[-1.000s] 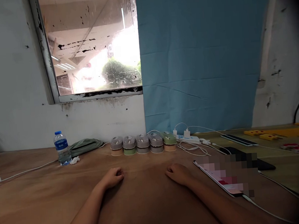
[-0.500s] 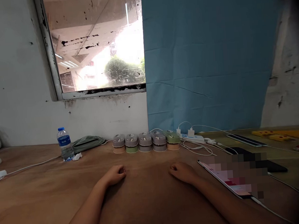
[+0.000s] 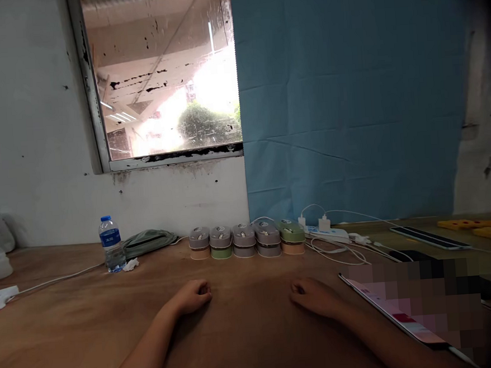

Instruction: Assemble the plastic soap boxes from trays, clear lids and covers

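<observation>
My left hand (image 3: 193,296) rests on the brown tabletop (image 3: 251,329), its fingers curled into a loose fist with nothing visible in it. Across from it my right hand (image 3: 314,296) lies curled in the same way, also without any visible object. Beyond both hands, along the wall, several small rounded lidded boxes stand side by side. The leftmost box (image 3: 200,243) has a grey lid over an orange base, while the rightmost box (image 3: 292,237) has a green lid. Neither hand touches a box. Closest to my right hand is a tablet (image 3: 400,313) with its screen lit and partly blurred.
A water bottle (image 3: 112,246) stands at the left beside a crumpled tissue (image 3: 130,264) and a grey-green pouch (image 3: 149,244). Behind the tablet are a power strip (image 3: 327,233) with white cables, a phone (image 3: 430,237) and yellow pieces (image 3: 475,224). A window and blue sheet (image 3: 345,104) are behind.
The head view has shifted slightly, so the whole scene sits a little lower and mostly farther right. Both hands stay curled on the table, and the boxes have not moved.
</observation>
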The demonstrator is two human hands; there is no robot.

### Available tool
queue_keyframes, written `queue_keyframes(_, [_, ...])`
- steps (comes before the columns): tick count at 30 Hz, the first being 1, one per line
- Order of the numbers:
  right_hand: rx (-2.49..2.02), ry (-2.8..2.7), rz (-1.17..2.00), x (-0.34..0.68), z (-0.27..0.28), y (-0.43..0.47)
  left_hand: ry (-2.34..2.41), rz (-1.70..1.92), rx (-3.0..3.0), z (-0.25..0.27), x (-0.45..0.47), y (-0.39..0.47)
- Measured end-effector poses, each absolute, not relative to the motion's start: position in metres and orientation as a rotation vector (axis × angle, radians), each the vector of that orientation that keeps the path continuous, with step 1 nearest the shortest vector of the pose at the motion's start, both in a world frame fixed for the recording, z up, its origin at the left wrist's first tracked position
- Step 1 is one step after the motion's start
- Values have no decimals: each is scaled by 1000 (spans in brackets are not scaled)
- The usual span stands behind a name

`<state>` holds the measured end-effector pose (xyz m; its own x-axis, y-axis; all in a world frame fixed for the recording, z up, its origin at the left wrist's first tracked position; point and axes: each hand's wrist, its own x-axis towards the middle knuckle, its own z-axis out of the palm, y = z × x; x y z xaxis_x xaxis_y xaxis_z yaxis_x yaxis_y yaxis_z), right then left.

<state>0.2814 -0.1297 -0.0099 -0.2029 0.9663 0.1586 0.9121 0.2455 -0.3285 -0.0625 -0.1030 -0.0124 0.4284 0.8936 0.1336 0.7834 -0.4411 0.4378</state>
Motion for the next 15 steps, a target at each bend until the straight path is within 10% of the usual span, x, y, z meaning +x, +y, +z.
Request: queue_keyframes(15, [-1788, -2315, 137, 269, 8, -145, 2161, 1186, 2476, -9, -51, -74])
